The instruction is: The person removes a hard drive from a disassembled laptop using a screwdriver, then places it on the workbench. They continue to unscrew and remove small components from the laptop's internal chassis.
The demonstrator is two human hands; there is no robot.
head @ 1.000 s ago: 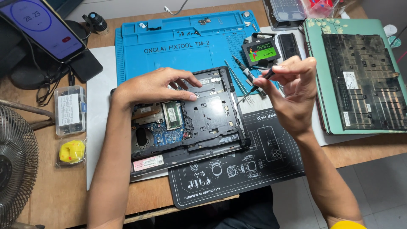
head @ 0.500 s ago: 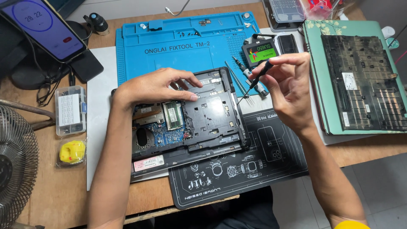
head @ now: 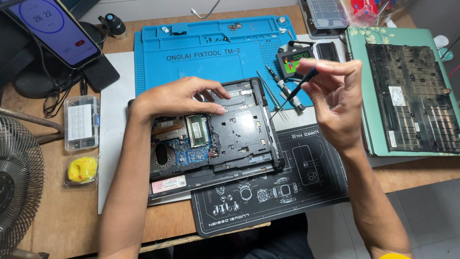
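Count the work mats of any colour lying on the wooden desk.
3: a blue silicone repair mat at the back, a black printed mat at the front edge, and a green mat on the right. Others may be hidden beyond the frame.

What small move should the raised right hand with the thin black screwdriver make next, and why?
Probably lower the thin black screwdriver to the opened black laptop base. The right hand holds it in the air, off the work, while the left hand lies flat on the base, steadying it.

Two hands [head: 182,98], one laptop [head: 239,129], two mats [head: 201,52] (blue, black)
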